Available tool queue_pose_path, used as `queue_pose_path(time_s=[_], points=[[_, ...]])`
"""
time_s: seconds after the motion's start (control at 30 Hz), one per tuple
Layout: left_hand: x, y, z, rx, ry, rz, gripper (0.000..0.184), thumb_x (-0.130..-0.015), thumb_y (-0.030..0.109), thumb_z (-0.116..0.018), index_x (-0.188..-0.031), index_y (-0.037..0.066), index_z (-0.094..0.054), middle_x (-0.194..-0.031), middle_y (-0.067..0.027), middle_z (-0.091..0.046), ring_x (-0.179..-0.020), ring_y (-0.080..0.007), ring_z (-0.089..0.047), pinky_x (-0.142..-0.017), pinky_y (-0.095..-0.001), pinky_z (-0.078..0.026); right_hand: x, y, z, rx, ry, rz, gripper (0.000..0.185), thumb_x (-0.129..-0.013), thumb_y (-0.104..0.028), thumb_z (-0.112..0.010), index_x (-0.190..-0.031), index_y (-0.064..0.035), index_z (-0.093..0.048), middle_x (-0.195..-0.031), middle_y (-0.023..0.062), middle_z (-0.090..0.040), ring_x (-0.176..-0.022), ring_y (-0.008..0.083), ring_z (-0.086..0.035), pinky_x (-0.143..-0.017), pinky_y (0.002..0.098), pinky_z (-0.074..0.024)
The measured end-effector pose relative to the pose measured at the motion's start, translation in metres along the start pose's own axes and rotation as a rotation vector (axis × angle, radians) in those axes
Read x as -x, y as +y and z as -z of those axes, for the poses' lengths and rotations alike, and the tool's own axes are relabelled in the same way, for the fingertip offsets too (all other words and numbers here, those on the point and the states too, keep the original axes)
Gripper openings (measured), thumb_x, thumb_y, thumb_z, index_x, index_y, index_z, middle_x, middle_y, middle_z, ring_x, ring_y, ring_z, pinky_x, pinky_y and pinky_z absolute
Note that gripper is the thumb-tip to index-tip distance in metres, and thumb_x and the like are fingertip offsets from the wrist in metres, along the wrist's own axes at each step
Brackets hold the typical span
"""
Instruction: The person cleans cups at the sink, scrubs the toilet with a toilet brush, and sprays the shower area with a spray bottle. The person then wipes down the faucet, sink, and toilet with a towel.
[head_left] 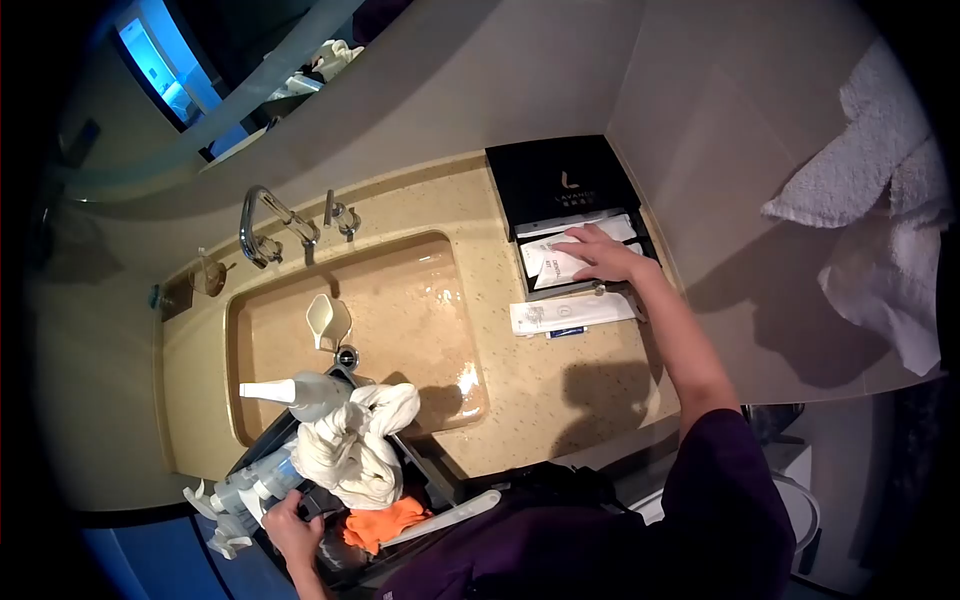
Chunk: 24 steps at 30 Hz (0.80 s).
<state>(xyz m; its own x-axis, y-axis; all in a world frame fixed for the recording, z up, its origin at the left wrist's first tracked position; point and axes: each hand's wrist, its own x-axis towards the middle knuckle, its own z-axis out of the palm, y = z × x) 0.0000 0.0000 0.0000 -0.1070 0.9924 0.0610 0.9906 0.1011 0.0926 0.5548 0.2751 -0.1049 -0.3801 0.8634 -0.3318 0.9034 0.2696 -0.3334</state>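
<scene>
My right hand [603, 255] lies over the open black amenity box [560, 190], fingers spread and touching the white paper packets inside. One of these, a dental kit packet [553, 267], shows printed text under my fingers. Just in front of the box, a long white packet [570, 314] lies on the counter with a small blue packet [567, 332] partly under it. At the lower left, my left hand [292, 530] is closed on the side of a dark cleaning caddy [262, 443]. White cloths [352, 450], an orange cloth [385, 522] and a spray bottle [310, 393] fill the caddy.
The sink [400, 300] holds a white scoop [327, 320] near the drain. Behind it stand a chrome faucet [265, 220] and handle [341, 216]. White towels [870, 180] hang at the right. A small glass bottle [208, 275] stands at the counter's left end.
</scene>
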Motion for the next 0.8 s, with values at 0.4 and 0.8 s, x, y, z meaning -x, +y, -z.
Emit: queue_pose_path(time_s=[0.4, 0.8], points=[[-0.002, 0.001, -0.002, 0.009, 0.027, -0.018, 0.015, -0.055, 0.010, -0.063, -0.066, 0.006, -0.054, -0.055, -0.0132, -0.053, -0.055, -0.0331, -0.054, -0.052, -0.0385, -0.041, 0.010, -0.002, 0.009, 0.050, 0.365, 0.157, 0.047, -0.070, -0.004, -0.068, -0.113, -0.0151, -0.051, -0.118, 0.0058, -0.048, -0.110, 0.0285, -0.045, -0.091, 0.0358, -0.0414], [0.000, -0.006, -0.001, 0.001, -0.023, 0.009, 0.020, -0.053, 0.011, -0.064, -0.070, 0.006, -0.056, -0.057, -0.0137, -0.054, -0.060, -0.0329, -0.055, -0.056, -0.0405, -0.043, 0.058, -0.019, 0.000, 0.243, 0.585, 0.141, 0.032, -0.065, -0.026, -0.069, -0.094, -0.0149, -0.065, -0.108, 0.0008, -0.056, -0.107, 0.0243, -0.047, -0.084, 0.0357, -0.0376]])
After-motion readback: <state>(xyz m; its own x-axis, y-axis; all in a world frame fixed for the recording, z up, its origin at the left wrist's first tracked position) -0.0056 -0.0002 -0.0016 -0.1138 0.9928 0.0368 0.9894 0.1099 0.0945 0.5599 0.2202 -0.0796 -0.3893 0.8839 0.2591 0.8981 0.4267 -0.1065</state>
